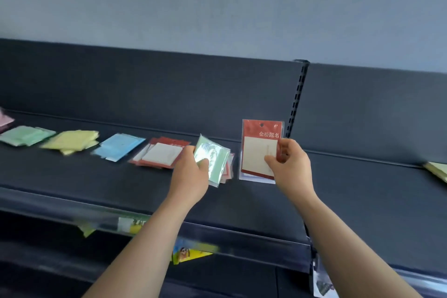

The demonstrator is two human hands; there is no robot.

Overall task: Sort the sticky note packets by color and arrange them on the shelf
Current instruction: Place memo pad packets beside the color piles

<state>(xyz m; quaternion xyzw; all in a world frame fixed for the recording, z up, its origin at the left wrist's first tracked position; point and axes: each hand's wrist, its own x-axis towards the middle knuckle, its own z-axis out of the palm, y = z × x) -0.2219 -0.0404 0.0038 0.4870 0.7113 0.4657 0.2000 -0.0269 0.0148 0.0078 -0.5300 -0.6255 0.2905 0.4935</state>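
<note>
Just to the right of the red pile [160, 155] lying on the dark shelf [266, 205], the left hand [191, 174] is gripping a green packet [215, 152], fingers curled behind it and thumb pressing on its glossy front. This packet is tilting up off the shelf. Reddish and pale edges of more packets are showing behind it in the same grip, though how many cannot be told.

Farther right of the red pile, past the left hand, the right hand [290, 167] is pinching a red packet [256, 150] near its right edge. Its thumb is lying on the front and its fingers are curling behind. It is holding the packet upright, hang hole at the top, and a pale edge of something is peeking out below. Both hands are hovering side by side above the shelf, and the packets they are holding are sitting near each other without touching.

To the left of the red pile, heaps are lying in a row on the shelf. A blue pile [119, 146] is sitting just beside it, then a yellow pile [71, 140], then a green pile [26, 135]. A pink packet [4, 120] is lying farthest away at the picture's edge.

Well to the right of the red pile, beyond both hands and a slotted upright [296, 104] on the back panel, a yellow packet [437, 169] is lying partly out of view.
</note>
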